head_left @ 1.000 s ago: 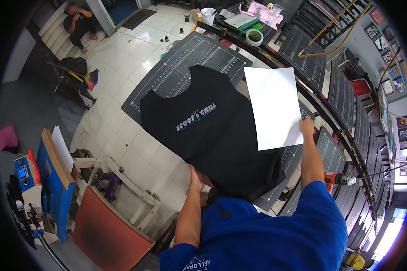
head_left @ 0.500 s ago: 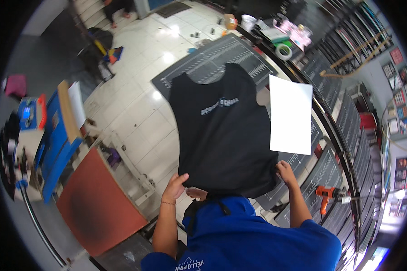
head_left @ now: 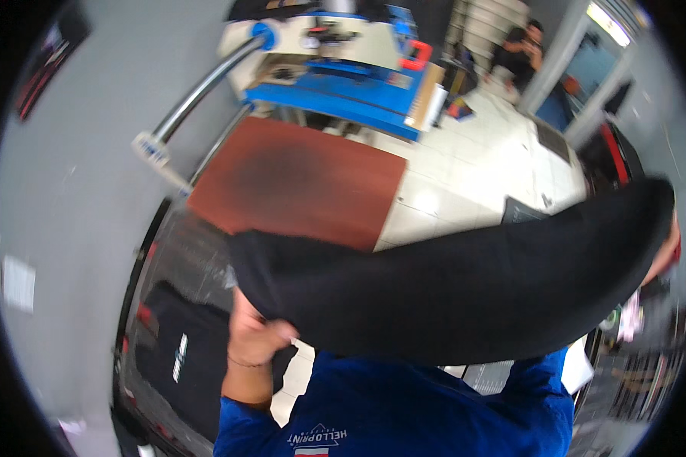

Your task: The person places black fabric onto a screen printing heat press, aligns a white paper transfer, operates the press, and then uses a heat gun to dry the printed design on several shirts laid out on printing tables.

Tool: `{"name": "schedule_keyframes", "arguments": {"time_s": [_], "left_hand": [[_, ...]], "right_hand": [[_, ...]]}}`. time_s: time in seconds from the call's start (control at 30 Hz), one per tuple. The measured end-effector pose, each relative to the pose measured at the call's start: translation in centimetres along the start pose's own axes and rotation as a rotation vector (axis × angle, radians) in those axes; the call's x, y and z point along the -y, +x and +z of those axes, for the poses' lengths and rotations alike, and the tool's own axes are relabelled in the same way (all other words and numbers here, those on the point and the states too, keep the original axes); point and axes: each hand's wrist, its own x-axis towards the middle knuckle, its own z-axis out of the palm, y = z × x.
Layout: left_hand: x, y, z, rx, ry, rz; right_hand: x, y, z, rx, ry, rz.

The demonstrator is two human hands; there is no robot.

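A black sleeveless shirt (head_left: 450,289) is stretched between my hands in midair, sagging in a wide curve, its chest print out of sight. My left hand (head_left: 259,335) pinches its left end, thumb in front and fingers behind the cloth. At the far right end my right hand (head_left: 667,255) is closed on the fabric, mostly hidden behind it. Beyond the shirt lies a red-brown heat press pad (head_left: 305,179) with a dark scorched patch. The shirt's upper edge overlaps the pad's near edge in the picture; whether they touch, I cannot tell.
Behind the pad stands the blue heat press (head_left: 335,95) with a curved metal arm (head_left: 209,80). Another black printed garment (head_left: 183,354) lies on a dark board at lower left. A person (head_left: 518,53) sits at the back by a doorway. White floor tiles (head_left: 472,179) lie right of the press.
My view has swung left toward the heat press. The shirt, spread over the grey board before, is now lifted and held up sideways between both hands.
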Motion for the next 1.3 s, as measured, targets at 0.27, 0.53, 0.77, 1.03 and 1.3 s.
{"name": "schedule_keyframes", "arguments": {"time_s": [0.27,0.53,0.77,1.03,1.3], "left_hand": [[-10.8,11.2,-16.1,-0.912,-0.027,0.286],[-21.7,8.9,-10.1,-0.886,0.288,0.758],[-2.0,1.0,3.2,-1.287,0.836,0.273],[20.2,-8.3,-1.5,-1.461,0.329,-0.262],[26.8,-9.5,4.8,-1.41,0.092,-0.457]], "right_hand": [[-36.5,30.2,10.2,0.422,-0.225,0.418],[-37.9,34.5,20.4,0.392,0.252,0.466],[-40.9,20.9,3.2,0.127,-0.328,0.635],[-47.4,4.0,-8.6,0.618,-0.922,0.418],[-45.1,-1.9,-16.9,0.483,-1.24,0.586]]}}
